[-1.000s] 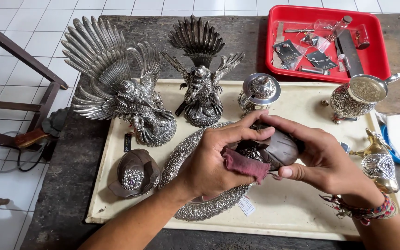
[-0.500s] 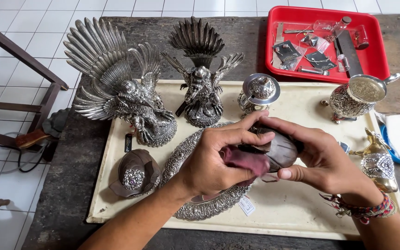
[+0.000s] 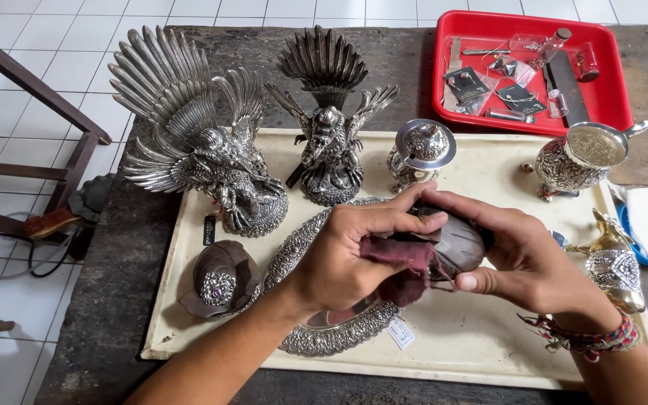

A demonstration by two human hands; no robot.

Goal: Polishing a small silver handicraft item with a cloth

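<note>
My right hand (image 3: 523, 259) grips a rounded dark-brown shell-like piece (image 3: 459, 244) above the cream tray (image 3: 481, 356). My left hand (image 3: 346, 251) presses a dark red cloth (image 3: 406, 262) against that piece, thumb and fingers pinched on the cloth. Under my hands lies an oval embossed silver dish (image 3: 301, 251), partly hidden, with a small white tag (image 3: 400, 332) at its edge. A beaded bracelet (image 3: 590, 337) is on my right wrist.
On the tray stand two winged silver figures (image 3: 204, 150) (image 3: 330, 120), a lidded silver pot (image 3: 421, 154), a brown shell ornament (image 3: 219, 279), a silver cup (image 3: 579, 157) and a silver piece (image 3: 615, 262). A red tray (image 3: 601, 105) of small items sits far right. Wooden frame (image 3: 39, 120) left.
My left hand with the cloth has shifted slightly over the brown piece; the piece stays held in the same place above the tray.
</note>
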